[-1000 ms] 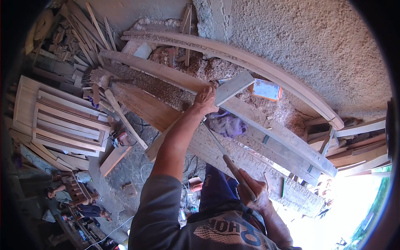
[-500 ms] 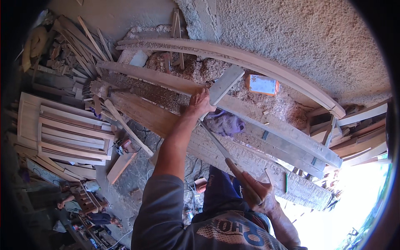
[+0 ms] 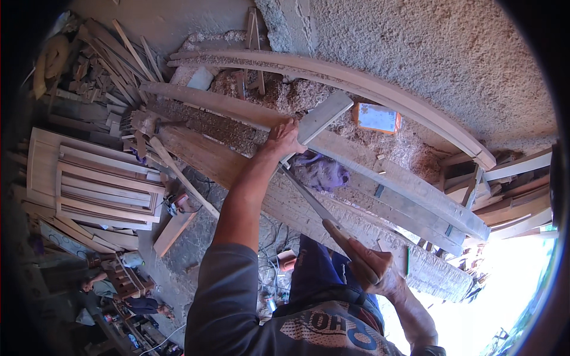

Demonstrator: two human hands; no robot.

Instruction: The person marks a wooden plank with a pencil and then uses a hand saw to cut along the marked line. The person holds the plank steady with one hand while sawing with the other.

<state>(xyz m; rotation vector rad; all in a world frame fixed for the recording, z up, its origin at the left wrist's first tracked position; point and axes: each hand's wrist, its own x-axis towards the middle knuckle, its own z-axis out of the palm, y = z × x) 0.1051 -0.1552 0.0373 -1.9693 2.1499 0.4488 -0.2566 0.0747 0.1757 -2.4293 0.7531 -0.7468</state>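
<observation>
My left hand is closed around a short wooden board, which lies slantwise across the long bench planks and juts out past them on the far side. My right hand grips the wooden handle of a handsaw. The narrow metal blade slants up and left from my waist, and its far end meets the near end of the board just below my left hand. Exactly how the teeth sit on the wood is too small to tell. A crumpled purple cloth lies on the bench beside the board.
Long bench planks run from upper left to lower right, strewn with sawdust. A curved beam lies behind, near an orange-and-white box. A slatted wooden frame and scrap wood are on the left; a person is at lower left.
The saw and my right hand have shifted slightly up, toward the board. My left hand keeps its hold on the board; the whole view has moved a little.
</observation>
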